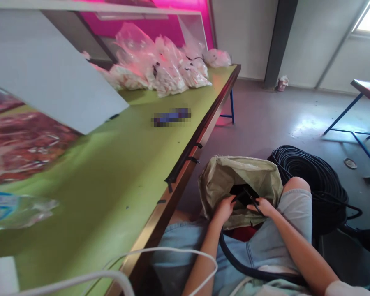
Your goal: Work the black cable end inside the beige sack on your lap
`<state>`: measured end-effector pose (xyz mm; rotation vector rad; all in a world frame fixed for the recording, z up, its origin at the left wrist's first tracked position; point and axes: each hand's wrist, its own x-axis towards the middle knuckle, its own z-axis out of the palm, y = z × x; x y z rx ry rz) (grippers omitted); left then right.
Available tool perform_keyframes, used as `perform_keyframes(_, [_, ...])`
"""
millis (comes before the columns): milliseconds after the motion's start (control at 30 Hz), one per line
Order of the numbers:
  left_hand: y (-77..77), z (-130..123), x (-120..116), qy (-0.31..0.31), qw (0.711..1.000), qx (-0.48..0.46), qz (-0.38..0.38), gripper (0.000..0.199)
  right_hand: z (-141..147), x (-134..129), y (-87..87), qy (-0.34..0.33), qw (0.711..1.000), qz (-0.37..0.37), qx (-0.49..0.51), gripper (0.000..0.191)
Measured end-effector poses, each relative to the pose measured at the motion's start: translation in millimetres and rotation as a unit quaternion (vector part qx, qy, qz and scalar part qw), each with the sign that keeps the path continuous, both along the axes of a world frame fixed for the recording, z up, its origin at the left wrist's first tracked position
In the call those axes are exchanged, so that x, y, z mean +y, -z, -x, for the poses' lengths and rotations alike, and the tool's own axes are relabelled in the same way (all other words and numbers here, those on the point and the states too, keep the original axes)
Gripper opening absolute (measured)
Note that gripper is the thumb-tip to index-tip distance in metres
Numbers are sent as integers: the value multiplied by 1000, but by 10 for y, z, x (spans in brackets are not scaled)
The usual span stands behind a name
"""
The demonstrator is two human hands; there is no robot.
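An open, tan woven sack stands between my knees, with black material inside. My left hand is at the mouth of the sack, fingers closed around a black hose. The rest of that black hose curves out below my left wrist and across my lap. Opposite it, my right hand pinches a thin black piece that slants up out of its fingers over the opening. Whether the two black pieces join is hidden inside the sack.
A big coil of black hose lies on the floor to my right. On my left runs a green table with filled plastic bags, a blurred blue item and a clear plastic bag. A white cable crosses in front.
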<state>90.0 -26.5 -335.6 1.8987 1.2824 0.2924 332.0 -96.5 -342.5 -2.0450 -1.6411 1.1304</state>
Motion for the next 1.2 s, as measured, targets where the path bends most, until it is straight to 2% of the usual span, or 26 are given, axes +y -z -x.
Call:
perform_keyframes(167, [-64,3,11,36,999,34,-4,42,48,-15,-34,18,999,-46,-10,49])
perform_keyframes(367, [-101,8,-7,18,997,69,-14,42,25,8,-113,6,999,29,-13,55])
perform_keyframes(533, [-107,-7,-19,20,998,60,-10,42,18,0,-111,4,999,-26,-23,51])
perform_keyframes(700, [-114,-11,-10,6,998,56,-3,44,-12,19,-149,-19,999,26,-18,52])
perform_keyframes(867, [-143,-17,-15,15,998,53,-5,44,-7,16,-174,4,999,-23,-26,44])
perform_keyframes(1033, [-159,-6,-19,9,998,66,-1,44,-32,21,-169,-22,999,-3,-41,48])
perform_keyframes(1200, [-179,-8,-15,21,997,71,-7,45,-19,8,-136,17,998,-56,-24,47])
